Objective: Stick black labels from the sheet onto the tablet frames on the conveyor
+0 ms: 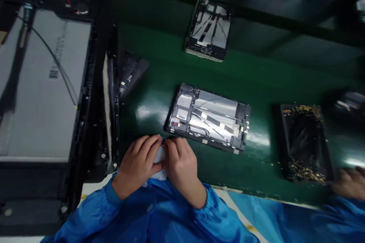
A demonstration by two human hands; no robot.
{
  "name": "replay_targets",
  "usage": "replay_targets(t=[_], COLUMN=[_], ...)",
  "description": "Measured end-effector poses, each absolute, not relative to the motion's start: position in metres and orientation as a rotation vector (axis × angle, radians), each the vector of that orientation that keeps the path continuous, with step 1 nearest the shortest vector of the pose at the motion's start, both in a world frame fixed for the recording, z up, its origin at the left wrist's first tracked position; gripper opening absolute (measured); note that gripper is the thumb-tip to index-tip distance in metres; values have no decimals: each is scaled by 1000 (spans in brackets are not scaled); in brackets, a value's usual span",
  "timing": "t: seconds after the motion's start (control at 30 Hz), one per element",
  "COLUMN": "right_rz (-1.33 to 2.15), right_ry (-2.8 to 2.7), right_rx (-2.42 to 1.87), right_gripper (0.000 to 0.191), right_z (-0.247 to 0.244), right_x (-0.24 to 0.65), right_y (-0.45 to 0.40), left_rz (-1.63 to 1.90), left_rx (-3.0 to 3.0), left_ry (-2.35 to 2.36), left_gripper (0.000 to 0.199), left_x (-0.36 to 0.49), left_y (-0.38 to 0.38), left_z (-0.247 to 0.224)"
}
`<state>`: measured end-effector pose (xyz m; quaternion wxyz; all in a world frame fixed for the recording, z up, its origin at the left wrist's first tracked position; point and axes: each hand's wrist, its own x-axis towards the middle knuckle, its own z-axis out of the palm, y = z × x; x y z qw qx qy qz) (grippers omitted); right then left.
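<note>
At the near edge of the green table, my left hand and my right hand meet with bent fingers closed on a small whitish piece. A dark tip shows between the fingertips, but most of the piece is hidden, so its kind cannot be made out. Just beyond my hands lies an opened tablet-like device, its grey battery area, black strips and thin cables facing up. Its lower left corner is close to my right fingers, apparently not held.
On the left, a large black tray carries a big grey-backed device. Farther back sits a stack of opened devices. A dark part leans beside the tray. Rightward, a black box holds many small gold-coloured screws, near a co-worker's hand.
</note>
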<state>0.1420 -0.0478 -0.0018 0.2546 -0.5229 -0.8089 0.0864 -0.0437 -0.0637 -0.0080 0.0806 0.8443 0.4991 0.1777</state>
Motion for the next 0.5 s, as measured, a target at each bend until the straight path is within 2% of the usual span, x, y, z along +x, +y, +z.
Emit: replay_targets(t=[0.1, 0.23, 0.37, 0.5], right_rz=[158, 230, 263, 101], right_ry=[-2299, -2395, -2140, -2021], right_rx=[-1456, -1324, -1240, -1355], right_gripper=[22, 23, 19, 17], right_z=[-4, -5, 3, 8], right_x=[136, 146, 182, 222], right_y=[-47, -45, -43, -32], left_rz=[528, 514, 565, 542], left_rx=[2555, 2586, 2584, 2618], left_ry=[1473, 1467, 1459, 1382], left_gripper=[44, 46, 49, 46], left_x=[-44, -41, -29, -4], left_y=[-63, -65, -67, -66], left_z=[-7, -5, -3, 3])
